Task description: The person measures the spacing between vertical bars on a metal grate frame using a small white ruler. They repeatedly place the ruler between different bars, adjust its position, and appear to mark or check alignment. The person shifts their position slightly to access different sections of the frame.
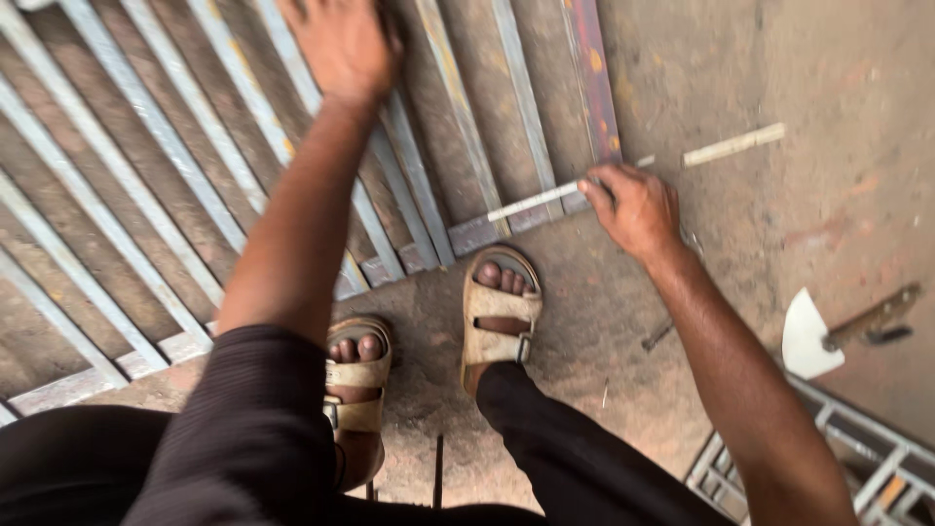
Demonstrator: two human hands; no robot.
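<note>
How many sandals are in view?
2. One sandal is on the left foot, near the grille's bottom rail; the other sandal is on the right foot, just below the rail by the right hand.

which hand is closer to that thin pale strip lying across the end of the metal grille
Right. The right hand touches the pale strip at its near end, by the grille's corner. The left hand rests flat on the bars farther up, well apart from it.

Floor [779, 78]: bare concrete, dusty, reddish-brown stains. Second metal frame [857, 448] at lower right corner. White scrap [806, 336] beside it. Light: daylight, diffuse.
</note>
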